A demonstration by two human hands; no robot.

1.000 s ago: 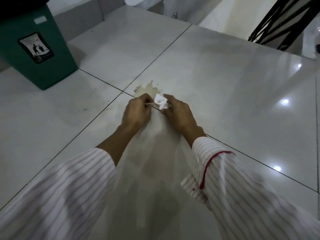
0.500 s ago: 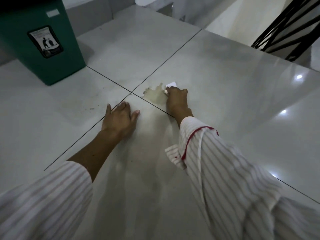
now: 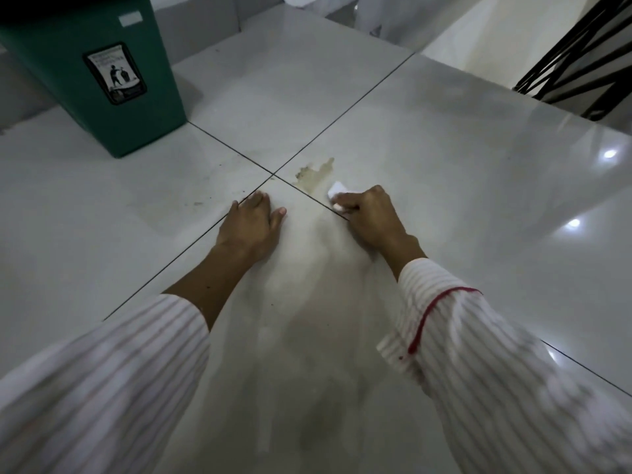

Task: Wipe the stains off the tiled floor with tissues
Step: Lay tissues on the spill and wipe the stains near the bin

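A folded white tissue (image 3: 337, 190) is gripped in the curled fingers of the right hand (image 3: 369, 217) and pressed to the tiled floor (image 3: 478, 206), at the near edge of a yellowish stain (image 3: 313, 174) just beside the crossing of the tile joints. The left hand (image 3: 251, 227) is laid flat on the floor to the left of the tissue, its fingers straight and close together with the thumb held apart. A green bin (image 3: 102, 70) is seen at the upper left, well apart from the stain.
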